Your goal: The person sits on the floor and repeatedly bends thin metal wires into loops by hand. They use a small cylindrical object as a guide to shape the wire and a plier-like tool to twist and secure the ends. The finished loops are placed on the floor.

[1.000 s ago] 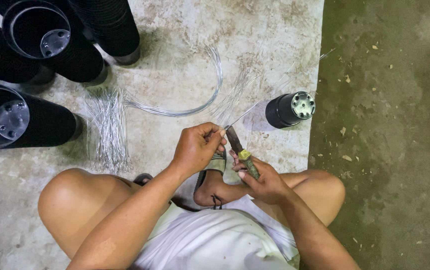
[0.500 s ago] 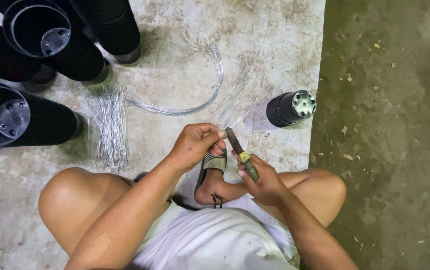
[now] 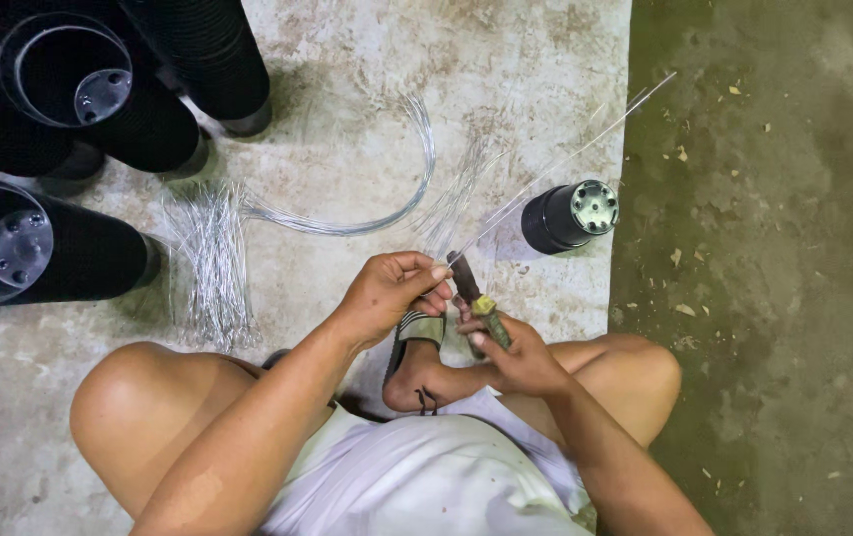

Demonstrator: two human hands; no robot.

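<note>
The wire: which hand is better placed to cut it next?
Probably the right hand. It already grips the pliers, whose tip sits at the wire. The left hand pinches the wire's near end, so it's busy holding.

Squatting with bare knees wide apart. Left hand point(image 3: 387, 291) reaches in from the left, thumb and forefinger pinched tight together. Right hand point(image 3: 511, 354) sits just right of it, nearer the body, fingers curled closed, wrist bent.
</note>
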